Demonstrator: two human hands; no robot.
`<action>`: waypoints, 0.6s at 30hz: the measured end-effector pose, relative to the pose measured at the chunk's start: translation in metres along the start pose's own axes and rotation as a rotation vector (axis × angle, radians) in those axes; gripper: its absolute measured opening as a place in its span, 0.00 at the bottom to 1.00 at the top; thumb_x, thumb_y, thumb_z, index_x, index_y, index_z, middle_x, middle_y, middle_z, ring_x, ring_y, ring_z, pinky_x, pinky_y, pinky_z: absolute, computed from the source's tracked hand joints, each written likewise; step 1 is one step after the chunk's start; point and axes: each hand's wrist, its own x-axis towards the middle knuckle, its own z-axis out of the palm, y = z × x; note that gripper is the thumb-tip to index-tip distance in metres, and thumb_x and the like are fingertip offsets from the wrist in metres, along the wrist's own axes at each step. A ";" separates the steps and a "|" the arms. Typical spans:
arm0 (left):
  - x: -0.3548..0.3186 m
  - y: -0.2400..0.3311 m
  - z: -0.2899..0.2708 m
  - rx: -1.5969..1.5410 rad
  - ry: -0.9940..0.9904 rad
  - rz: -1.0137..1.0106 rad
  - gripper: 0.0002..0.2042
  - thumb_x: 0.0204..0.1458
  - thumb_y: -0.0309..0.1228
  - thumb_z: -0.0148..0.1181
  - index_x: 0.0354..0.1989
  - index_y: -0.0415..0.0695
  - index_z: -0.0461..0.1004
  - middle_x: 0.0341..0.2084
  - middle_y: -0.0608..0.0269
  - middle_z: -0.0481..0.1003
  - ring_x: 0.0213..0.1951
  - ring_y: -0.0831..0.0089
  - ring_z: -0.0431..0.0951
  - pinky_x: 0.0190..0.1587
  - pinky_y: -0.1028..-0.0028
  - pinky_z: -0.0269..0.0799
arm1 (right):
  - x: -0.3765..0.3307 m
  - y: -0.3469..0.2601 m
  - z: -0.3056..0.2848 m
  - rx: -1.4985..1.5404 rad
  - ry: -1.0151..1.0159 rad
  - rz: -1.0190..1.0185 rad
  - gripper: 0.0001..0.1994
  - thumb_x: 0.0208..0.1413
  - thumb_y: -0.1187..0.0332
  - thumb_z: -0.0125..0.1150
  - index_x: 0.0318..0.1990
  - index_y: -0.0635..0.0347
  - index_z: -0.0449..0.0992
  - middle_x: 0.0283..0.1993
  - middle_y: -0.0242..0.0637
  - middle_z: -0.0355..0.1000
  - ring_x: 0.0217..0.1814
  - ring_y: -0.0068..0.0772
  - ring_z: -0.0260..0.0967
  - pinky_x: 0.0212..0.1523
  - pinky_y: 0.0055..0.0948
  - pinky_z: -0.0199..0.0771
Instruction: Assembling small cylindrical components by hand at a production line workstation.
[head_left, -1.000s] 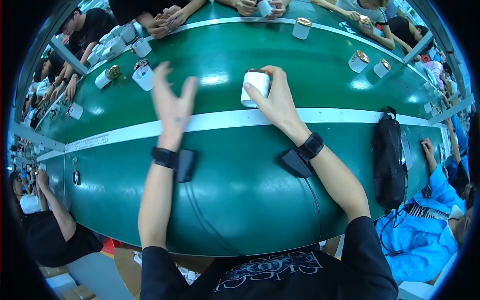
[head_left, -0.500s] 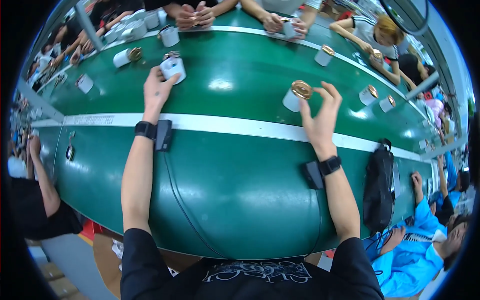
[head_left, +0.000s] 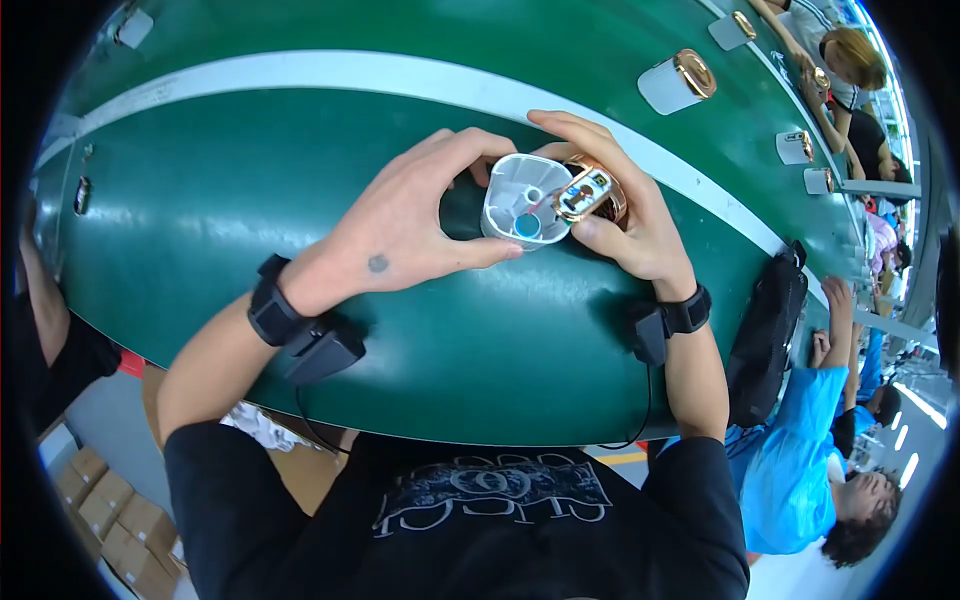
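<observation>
In front of me, above the green tabletop, my left hand [head_left: 415, 210] grips a white plastic cup-shaped housing [head_left: 508, 180] from its left side, thumb low and fingers at the top. Its mouth faces me, showing ribs, a small round post and a blue disc [head_left: 527, 225] inside. My right hand [head_left: 645, 225] is closed round a copper-coloured lid [head_left: 610, 200]. A flat copper-rimmed piece with a small circuit [head_left: 585, 195] tilts beside the housing's right rim. Whether the pieces are joined is hidden.
White canisters with copper tops, one of them [head_left: 670, 85] nearest, stand beyond the white strip [head_left: 300, 70]. A black bag [head_left: 768, 335] lies on the right. A person in blue [head_left: 800, 450] sits at right. Cardboard boxes [head_left: 120, 530] are on the floor at lower left.
My left hand has brought a white housing from beyond the strip toward me. My right hand has left the canister it was beside and now holds the copper lid. The view has tilted down.
</observation>
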 end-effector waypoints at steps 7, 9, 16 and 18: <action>-0.007 -0.009 -0.004 0.059 -0.149 0.081 0.26 0.45 0.36 0.74 0.51 0.44 0.70 0.40 0.62 0.75 0.36 0.65 0.75 0.46 0.66 0.66 | -0.029 -0.020 -0.010 0.060 -0.040 0.316 0.41 0.49 0.45 0.75 0.61 0.70 0.71 0.57 0.46 0.70 0.59 0.36 0.70 0.60 0.34 0.69; -0.009 -0.011 -0.002 0.061 -0.130 0.089 0.26 0.45 0.37 0.74 0.51 0.44 0.70 0.40 0.62 0.75 0.36 0.65 0.75 0.46 0.66 0.65 | -0.033 -0.021 -0.008 0.052 -0.031 0.328 0.40 0.49 0.45 0.76 0.60 0.71 0.72 0.54 0.44 0.70 0.57 0.35 0.71 0.59 0.33 0.70; -0.011 -0.016 0.012 0.091 -0.058 0.134 0.26 0.43 0.36 0.75 0.51 0.45 0.71 0.35 0.66 0.72 0.31 0.70 0.72 0.44 0.69 0.65 | -0.018 -0.040 0.013 -0.208 0.240 0.175 0.52 0.47 0.22 0.58 0.55 0.72 0.73 0.45 0.41 0.68 0.47 0.30 0.70 0.49 0.26 0.68; -0.010 -0.017 0.014 0.103 -0.042 0.150 0.27 0.44 0.35 0.75 0.52 0.44 0.71 0.35 0.65 0.74 0.32 0.69 0.74 0.42 0.69 0.67 | -0.013 -0.048 0.019 -0.258 0.252 0.174 0.52 0.48 0.21 0.55 0.55 0.72 0.73 0.45 0.40 0.68 0.47 0.29 0.69 0.48 0.26 0.68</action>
